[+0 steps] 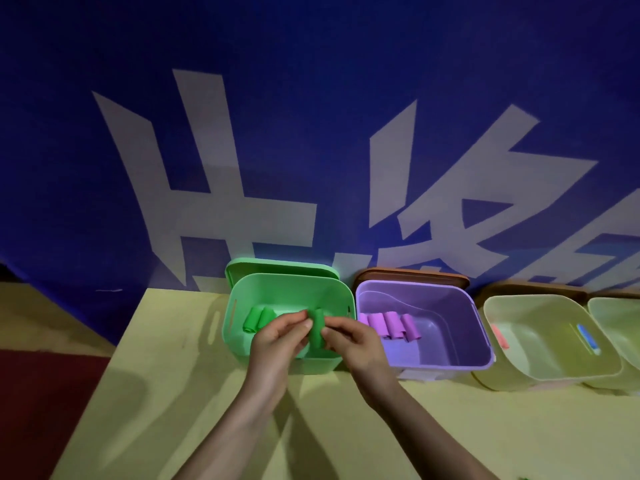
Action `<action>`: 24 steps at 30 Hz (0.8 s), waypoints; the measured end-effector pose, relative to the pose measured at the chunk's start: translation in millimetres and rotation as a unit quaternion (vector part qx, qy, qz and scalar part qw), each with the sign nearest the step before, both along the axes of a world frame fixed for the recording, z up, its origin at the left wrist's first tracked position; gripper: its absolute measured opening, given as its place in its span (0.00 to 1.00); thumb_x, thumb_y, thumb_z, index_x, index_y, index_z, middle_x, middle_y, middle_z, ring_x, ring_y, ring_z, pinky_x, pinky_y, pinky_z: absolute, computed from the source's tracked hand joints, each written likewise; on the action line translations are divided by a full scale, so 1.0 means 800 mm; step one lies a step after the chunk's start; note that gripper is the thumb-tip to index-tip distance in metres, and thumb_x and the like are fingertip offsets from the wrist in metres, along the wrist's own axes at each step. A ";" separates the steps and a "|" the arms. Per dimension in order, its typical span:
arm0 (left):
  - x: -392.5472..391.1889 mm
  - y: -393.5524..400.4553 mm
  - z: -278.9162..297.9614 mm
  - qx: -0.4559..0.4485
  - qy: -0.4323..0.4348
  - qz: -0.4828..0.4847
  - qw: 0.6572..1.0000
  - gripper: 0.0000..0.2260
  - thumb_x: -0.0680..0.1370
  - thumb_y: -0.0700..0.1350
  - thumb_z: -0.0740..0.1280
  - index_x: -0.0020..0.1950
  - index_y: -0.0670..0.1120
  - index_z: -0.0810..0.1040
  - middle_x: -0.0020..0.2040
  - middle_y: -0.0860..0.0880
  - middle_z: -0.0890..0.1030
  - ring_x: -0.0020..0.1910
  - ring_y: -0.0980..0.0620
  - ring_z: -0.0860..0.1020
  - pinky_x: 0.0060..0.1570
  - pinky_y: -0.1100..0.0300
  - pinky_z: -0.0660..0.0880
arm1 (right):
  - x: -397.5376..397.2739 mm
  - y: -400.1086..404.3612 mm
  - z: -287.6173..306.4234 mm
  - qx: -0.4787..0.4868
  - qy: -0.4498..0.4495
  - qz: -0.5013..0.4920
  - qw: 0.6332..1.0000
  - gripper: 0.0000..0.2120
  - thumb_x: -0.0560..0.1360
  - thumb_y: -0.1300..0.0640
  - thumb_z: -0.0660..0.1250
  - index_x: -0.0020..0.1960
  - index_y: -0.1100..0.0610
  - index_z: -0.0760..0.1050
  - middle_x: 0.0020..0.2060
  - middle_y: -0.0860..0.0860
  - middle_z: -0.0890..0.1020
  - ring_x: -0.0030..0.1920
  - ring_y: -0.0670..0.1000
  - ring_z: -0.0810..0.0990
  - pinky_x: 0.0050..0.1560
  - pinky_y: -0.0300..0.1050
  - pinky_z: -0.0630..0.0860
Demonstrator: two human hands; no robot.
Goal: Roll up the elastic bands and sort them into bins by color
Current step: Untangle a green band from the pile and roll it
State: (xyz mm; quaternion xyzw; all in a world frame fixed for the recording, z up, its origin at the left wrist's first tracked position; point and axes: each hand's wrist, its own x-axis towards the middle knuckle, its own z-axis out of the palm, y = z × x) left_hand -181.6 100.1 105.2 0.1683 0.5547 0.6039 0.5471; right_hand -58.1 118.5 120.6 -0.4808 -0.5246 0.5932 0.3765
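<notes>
pinching a green rolled band [318,328] between left hand [277,336] and right hand [353,341], fingers curled, above green bin [239,327]

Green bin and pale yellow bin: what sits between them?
The purple bin, holding purple rolled bands, sits between the green bin and the pale yellow bin, in the head view.

- Four bins are set in a row on the table [450,427], in front of the wall [104,133].
- Rolled bands [258,318] are kept in the left bin [239,327].
- More rolls [394,323] are kept in the second bin [481,327].
- A roll [317,329] is held between both hands over the left bin.
</notes>
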 end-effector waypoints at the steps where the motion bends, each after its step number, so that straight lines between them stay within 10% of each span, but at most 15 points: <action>1: -0.010 0.011 -0.003 -0.006 -0.002 0.004 1.000 0.08 0.74 0.32 0.68 0.46 0.44 0.81 0.41 0.49 0.84 0.43 0.53 0.81 0.47 0.62 0.78 | -0.010 0.013 -0.005 -0.020 -0.003 0.003 1.000 0.11 0.76 0.69 0.66 0.44 0.55 0.81 0.31 0.42 0.82 0.34 0.38 0.77 0.40 0.34 0.73; 6: -0.063 0.050 -0.032 -0.032 0.155 -0.041 0.987 0.08 0.74 0.34 0.70 0.51 0.43 0.83 0.43 0.49 0.85 0.39 0.58 0.82 0.46 0.63 0.79 | -0.053 0.073 -0.046 -0.084 -0.045 0.015 0.995 0.01 0.74 0.66 0.70 0.44 0.61 0.78 0.31 0.48 0.77 0.29 0.39 0.75 0.36 0.34 0.74; 12: -0.121 0.054 -0.046 0.016 0.438 0.028 0.898 0.11 0.78 0.37 0.64 0.53 0.49 0.82 0.48 0.54 0.79 0.47 0.60 0.77 0.48 0.73 0.71 | -0.085 0.125 -0.114 -0.185 -0.156 0.033 0.970 0.14 0.77 0.62 0.67 0.33 0.56 0.73 0.26 0.48 0.74 0.29 0.46 0.72 0.28 0.34 0.71; 16: -0.143 0.055 -0.085 -0.086 0.452 0.010 0.888 0.13 0.79 0.41 0.64 0.63 0.47 0.77 0.56 0.46 0.76 0.56 0.49 0.75 0.58 0.55 0.71 | -0.099 0.149 -0.159 -0.254 -0.243 0.031 0.936 0.15 0.76 0.61 0.67 0.31 0.57 0.71 0.15 0.46 0.71 0.23 0.47 0.71 0.28 0.40 0.71; 24: -0.133 0.050 -0.128 -0.117 0.397 -0.009 0.910 0.14 0.82 0.42 0.56 0.65 0.45 0.73 0.56 0.45 0.76 0.56 0.47 0.75 0.56 0.52 0.72 | -0.131 0.152 -0.194 -0.303 -0.253 0.008 0.919 0.15 0.75 0.63 0.68 0.31 0.62 0.72 0.21 0.54 0.73 0.20 0.50 0.71 0.27 0.44 0.74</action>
